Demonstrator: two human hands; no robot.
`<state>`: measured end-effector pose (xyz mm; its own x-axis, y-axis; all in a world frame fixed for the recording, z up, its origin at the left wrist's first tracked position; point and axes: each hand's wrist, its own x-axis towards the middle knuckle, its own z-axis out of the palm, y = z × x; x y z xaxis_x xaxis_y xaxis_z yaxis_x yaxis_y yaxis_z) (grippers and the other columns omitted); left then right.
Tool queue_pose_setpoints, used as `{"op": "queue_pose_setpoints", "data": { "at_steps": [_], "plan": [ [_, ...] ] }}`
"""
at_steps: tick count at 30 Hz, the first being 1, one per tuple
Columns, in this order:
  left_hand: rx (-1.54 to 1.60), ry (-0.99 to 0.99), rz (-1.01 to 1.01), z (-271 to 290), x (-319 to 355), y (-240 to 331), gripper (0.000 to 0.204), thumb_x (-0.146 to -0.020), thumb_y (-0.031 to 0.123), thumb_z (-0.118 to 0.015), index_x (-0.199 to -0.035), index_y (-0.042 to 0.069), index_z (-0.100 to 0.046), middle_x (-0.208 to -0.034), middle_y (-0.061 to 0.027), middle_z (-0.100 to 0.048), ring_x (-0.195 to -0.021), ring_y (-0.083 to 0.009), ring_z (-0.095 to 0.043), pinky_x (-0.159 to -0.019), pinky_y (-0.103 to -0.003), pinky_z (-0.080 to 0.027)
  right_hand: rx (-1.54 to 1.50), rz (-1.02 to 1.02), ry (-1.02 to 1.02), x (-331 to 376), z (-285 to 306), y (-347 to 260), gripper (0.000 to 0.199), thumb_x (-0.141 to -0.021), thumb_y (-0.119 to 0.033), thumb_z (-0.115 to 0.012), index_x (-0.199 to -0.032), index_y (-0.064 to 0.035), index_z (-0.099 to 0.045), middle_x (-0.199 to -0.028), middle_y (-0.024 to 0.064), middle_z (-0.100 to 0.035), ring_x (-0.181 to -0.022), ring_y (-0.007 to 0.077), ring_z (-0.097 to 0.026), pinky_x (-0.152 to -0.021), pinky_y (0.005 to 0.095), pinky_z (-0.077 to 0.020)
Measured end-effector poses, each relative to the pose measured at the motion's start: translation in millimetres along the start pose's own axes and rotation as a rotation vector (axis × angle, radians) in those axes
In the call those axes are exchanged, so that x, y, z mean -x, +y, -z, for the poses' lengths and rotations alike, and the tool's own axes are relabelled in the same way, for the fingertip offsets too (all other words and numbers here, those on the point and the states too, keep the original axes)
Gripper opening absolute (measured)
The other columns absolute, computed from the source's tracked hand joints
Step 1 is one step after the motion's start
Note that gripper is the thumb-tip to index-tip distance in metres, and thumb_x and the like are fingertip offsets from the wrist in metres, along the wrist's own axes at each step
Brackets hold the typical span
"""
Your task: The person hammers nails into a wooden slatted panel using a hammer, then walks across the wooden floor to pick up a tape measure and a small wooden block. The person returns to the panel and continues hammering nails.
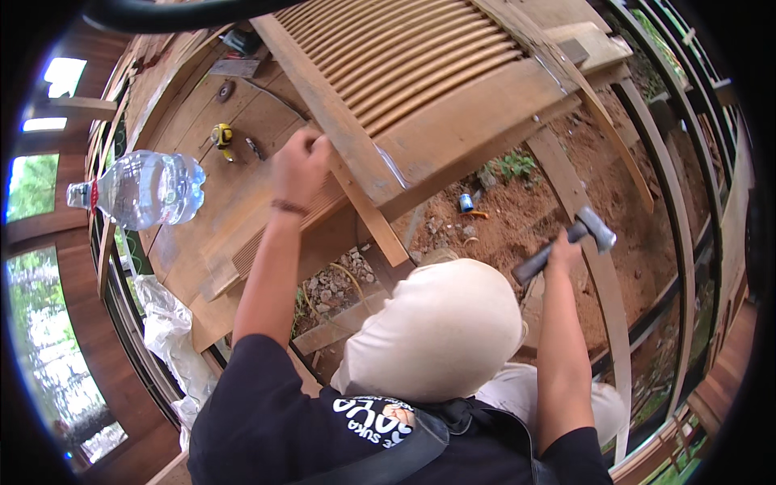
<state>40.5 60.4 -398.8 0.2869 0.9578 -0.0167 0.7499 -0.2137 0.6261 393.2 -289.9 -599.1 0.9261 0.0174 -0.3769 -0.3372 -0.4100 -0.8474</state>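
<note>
The left hand (301, 166) is clenched on the edge of a wooden shutter (420, 89), its fingers (311, 145) curled over the frame's side rail where a loose slat (368, 212) runs down and away toward the lower right. The rail lies under the fingertips and against the palm; whether something small is pinched between the fingers cannot be told. A dark band sits on that wrist.

The right hand (562, 246) is well apart from the shutter, out over bare red soil, and is closed around the dark handle of a hammer (566, 242). The handle passes through the fist: its butt sticks out toward the lower left, and the grey metal head stands above and to the right of the knuckles, tilted up.

The shutter lies slanted across a plank workbench (202, 121), its 1 louvred panel at the top of the view and its solid lower panel near the left hand. On the bench, left of that hand, lie a clear plastic bottle (145, 190) on its side and a yellow tape measure (222, 137). A small blue can (466, 202) lies on the soil between the 2 hands.
</note>
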Motion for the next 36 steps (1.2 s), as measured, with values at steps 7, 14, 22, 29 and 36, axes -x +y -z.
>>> {"op": "queue_pose_setpoints", "data": {
  "at_steps": [7,14,22,29,36],
  "plan": [
    [0.106,-0.083,-0.69,-129.3,-33.3,89.2,0.031,-0.09,0.021,-0.068,-0.113,0.001,-0.062,-0.114,-0.0183,-0.065,-0.111,-0.035,-0.061,-0.098,-0.043,-0.047,-0.177,-0.149,0.062,-18.2,16.2,10.2,0.023,-0.091,-0.018,-0.067,-0.088,0.0014,-0.056,-0.067,0.0126,-0.061,-0.05,0.0262,-0.062,-0.044,0.0379,-0.0498],
    [-0.222,-0.276,-0.832,-204.7,-62.1,165.0,0.09,-0.081,0.046,-0.076,-0.148,0.0,-0.037,-0.155,-0.0214,-0.036,-0.149,-0.0358,-0.026,-0.122,-0.045,-0.022,-0.656,-0.139,0.032,-12.2,19.7,-71.5,0.018,-0.088,-0.009,-0.067,-0.091,-0.0001,-0.053,-0.07,0.0109,-0.059,-0.054,0.0216,-0.06,-0.049,0.0341,-0.0512],
    [-0.468,-0.371,-0.737,-238.1,-77.9,205.0,0.105,-0.078,0.048,-0.074,-0.158,0.004,-0.023,-0.164,-0.0216,-0.018,-0.153,-0.0348,-0.015,-0.124,-0.05,-0.013,-0.806,0.044,0.339,-10.2,68.6,-151.4,0.022,-0.089,-0.012,-0.067,-0.096,-0.0007,-0.05,-0.074,0.0108,-0.06,-0.054,0.0215,-0.061,-0.049,0.0348,-0.0523],
    [-0.415,-0.331,-0.766,-239.5,-76.9,203.2,0.101,-0.076,0.042,-0.076,-0.156,0.002,-0.028,-0.163,-0.0222,-0.022,-0.151,-0.0359,-0.022,-0.123,-0.047,-0.018,-0.795,0.129,0.541,-15.6,87.0,-156.7,0.024,-0.088,-0.01,-0.069,-0.098,0.0004,-0.049,-0.074,0.01,-0.058,-0.056,0.0195,-0.061,-0.048,0.0326,-0.0521],
    [-0.386,-0.342,-0.784,-239.4,-72.3,211.5,0.099,-0.076,0.035,-0.077,-0.154,-0.002,-0.03,-0.161,-0.024,-0.023,-0.148,-0.039,-0.026,-0.122,-0.046,-0.021,-0.528,-0.011,0.085,-23.5,109.8,-135.4,0.023,-0.087,-0.008,-0.07,-0.097,0.0007,-0.051,-0.072,0.0086,-0.061,-0.051,0.0164,-0.061,-0.046,0.0313,-0.0529]
  ]
}}
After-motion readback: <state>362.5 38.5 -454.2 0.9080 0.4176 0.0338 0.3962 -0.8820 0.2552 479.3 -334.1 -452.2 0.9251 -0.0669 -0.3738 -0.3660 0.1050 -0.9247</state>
